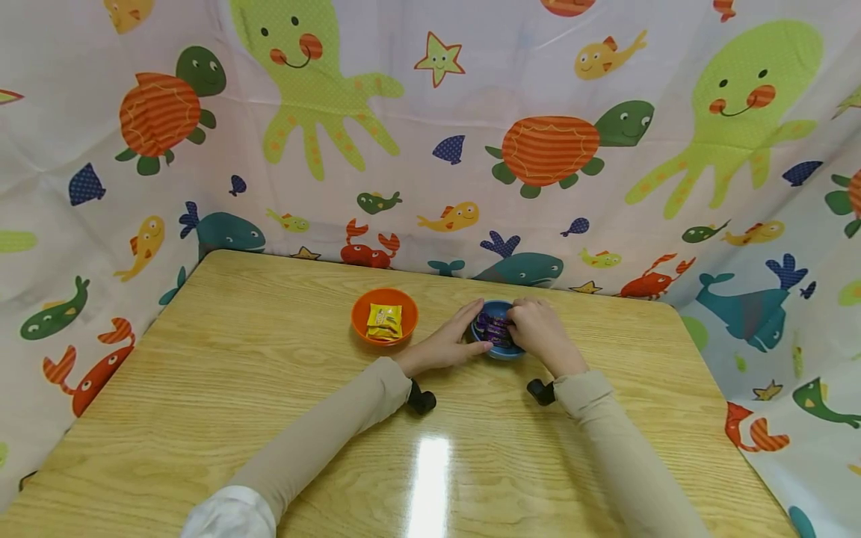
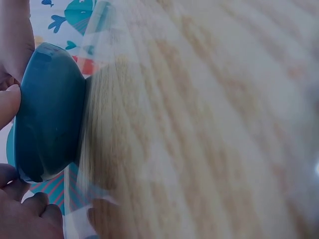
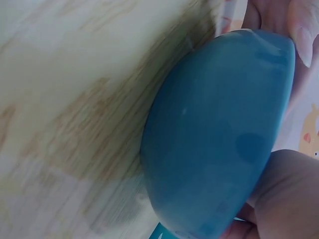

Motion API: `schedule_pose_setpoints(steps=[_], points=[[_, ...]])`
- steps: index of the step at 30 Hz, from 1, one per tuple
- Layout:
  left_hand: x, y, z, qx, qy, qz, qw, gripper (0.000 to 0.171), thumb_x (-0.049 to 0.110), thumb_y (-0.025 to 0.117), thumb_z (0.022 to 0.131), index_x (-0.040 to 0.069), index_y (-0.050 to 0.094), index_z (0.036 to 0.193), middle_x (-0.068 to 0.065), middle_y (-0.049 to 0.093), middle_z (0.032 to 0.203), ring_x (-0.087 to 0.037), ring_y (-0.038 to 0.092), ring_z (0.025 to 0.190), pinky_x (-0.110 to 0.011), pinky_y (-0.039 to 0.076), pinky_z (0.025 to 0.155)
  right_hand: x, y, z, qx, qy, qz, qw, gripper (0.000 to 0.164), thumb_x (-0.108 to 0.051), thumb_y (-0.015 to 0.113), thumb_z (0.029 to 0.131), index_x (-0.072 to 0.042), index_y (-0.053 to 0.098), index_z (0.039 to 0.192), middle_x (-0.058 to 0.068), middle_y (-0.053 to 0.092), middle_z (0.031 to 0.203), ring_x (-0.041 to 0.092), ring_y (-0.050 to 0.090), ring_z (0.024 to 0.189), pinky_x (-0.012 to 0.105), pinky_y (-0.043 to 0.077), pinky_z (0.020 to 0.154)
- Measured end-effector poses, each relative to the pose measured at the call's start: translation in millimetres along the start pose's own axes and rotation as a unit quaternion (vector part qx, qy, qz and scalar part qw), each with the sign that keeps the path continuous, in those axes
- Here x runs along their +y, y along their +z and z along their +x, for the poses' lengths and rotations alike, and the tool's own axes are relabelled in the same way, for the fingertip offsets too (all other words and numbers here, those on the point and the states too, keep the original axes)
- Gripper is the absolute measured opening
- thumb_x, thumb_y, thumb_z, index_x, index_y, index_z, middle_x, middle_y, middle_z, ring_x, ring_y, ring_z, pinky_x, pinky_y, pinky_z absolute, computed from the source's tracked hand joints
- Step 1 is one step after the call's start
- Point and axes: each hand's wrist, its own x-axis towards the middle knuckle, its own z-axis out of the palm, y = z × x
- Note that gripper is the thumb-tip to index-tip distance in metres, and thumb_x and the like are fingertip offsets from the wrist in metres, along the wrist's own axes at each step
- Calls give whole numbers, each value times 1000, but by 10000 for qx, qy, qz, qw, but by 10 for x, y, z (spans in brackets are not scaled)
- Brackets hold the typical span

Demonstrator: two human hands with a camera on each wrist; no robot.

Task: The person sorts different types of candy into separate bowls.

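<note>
A blue bowl (image 1: 498, 354) stands on the table with several purple-wrapped packets (image 1: 496, 330) in it. My left hand (image 1: 440, 345) holds the bowl from the left, thumb in front and fingers round the back of the rim. From the right, my right hand (image 1: 540, 332) reaches over the rim with bent fingers at the packets. Its fingertips are hidden, so whether it pinches one cannot be seen. Both wrist views show the bowl's glossy outer side, the left wrist view (image 2: 50, 114) and the right wrist view alike, with hands at its rim.
Left of my left hand an orange bowl (image 1: 359, 329) holds yellow packets (image 1: 385, 321). Both bowls rest on a pale wooden table (image 1: 269, 329). Behind it and along the sides hangs a curtain (image 1: 430, 149) printed with sea animals. Black wrist mounts (image 1: 421, 398) stick out below the sleeves.
</note>
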Motion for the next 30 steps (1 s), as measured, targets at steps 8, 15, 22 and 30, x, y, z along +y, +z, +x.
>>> schedule_pose_setpoints(steps=[8,15,22,30], points=[[8,7,19,38,-2,23,10000,83,34,60,100,11,8,160,-9,5,166,-19,3,152,-42,12,121,23,-7,-59,452,-175,472,9977,11,-7,77,83,2,75,90,11,64,82,30,64,79,48,53,77],[120,11,-9,158,33,271,9995,79,36,54,103,8,8,160,-4,1,167,-24,-2,152,-43,9,122,-14,-126,-199,1058,-144,1218,9868,17,-6,75,85,4,74,98,15,68,92,33,65,84,48,56,76],[335,-30,-65,233,78,286,9993,74,37,51,104,12,11,160,-1,2,166,-14,-7,151,-44,7,121,-109,-321,-446,1700,135,1617,9720,18,-8,74,88,2,74,103,14,68,97,30,64,84,45,56,69],[535,-120,-266,106,207,555,9982,70,36,52,104,8,19,159,-5,7,166,-14,-6,151,-46,8,121,-267,-506,-721,2251,270,1693,9591,31,-9,78,85,2,70,113,16,66,112,35,61,106,53,51,89]])
